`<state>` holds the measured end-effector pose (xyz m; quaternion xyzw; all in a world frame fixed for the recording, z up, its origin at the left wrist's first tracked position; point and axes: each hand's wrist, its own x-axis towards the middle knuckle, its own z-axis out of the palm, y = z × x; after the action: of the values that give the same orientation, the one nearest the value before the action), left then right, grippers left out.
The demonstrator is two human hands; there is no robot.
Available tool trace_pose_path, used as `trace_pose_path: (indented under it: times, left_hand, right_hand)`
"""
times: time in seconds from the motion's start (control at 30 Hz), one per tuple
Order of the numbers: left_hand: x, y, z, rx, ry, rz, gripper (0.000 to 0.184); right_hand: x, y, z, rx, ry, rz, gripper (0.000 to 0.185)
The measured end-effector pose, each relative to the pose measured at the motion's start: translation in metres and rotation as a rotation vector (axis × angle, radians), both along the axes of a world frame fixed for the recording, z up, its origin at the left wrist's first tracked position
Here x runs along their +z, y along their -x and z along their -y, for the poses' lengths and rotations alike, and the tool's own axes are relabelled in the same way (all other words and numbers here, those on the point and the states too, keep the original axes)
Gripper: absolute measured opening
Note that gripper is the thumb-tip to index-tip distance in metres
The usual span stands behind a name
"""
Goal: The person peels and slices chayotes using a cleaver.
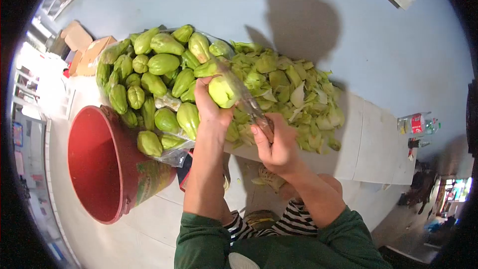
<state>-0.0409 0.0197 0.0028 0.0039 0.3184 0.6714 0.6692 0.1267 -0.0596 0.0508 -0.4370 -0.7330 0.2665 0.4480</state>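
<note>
In the middle of the head view, my left hand (210, 107) is closed around a pale, peeled chayote (222, 92). My right hand (277, 144) grips the handle of a knife (238, 89), whose blade slants up and left along the chayote's right side. Whether the edge touches the flesh I cannot tell. To the left lies a heap of unpeeled green chayotes (163, 64) on a clear plastic bag (175, 158). A wide pile of light green peelings (294, 94) spreads to the right, partly behind the knife and my right hand.
A red bucket (122, 169) stands at the left, its open mouth facing me. Cardboard boxes (92, 52) sit behind the heap at far left. On the right are a plastic bottle with a red label (417, 123) and the white tiled ledge (371, 134). A blue-grey wall (378, 45) rises behind.
</note>
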Motion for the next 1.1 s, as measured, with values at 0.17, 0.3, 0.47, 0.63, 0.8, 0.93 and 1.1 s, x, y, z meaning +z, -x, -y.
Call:
trace_pose_path:
  times: [0.17,0.3,0.47,0.63,0.8,0.93,1.1]
  left_hand:
    - [0.007,-0.002,0.005,0.098,0.033,0.031,0.031]
    - [0.003,0.005,0.009,0.1,0.026,0.05,0.03]
    - [0.007,0.013,0.016,0.11,0.032,0.056,0.028]
    - [0.015,0.024,0.022,0.064,-0.04,0.034,0.03]
    - [0.02,0.045,0.03,-0.038,-0.092,-0.26,0.028]
    - [0.021,0.055,0.04,-0.034,-0.305,-0.417,0.028]
    - [0.025,0.057,0.05,-0.124,-0.457,-0.569,0.039]
  right_hand:
    - [-0.002,0.016,0.001,0.001,-0.013,0.088,0.02]
    - [-0.008,0.028,-0.002,0.013,-0.025,0.131,0.021]
    - [0.002,0.03,0.002,0.035,0.03,0.149,0.021]
    - [0.003,0.029,0.003,0.02,0.058,0.116,0.023]
    - [0.004,0.017,-0.001,0.115,0.304,-0.052,0.03]
    - [0.011,0.018,0.0,0.1,0.424,-0.172,0.032]
    - [0.018,0.021,0.0,0.13,0.545,-0.279,0.031]
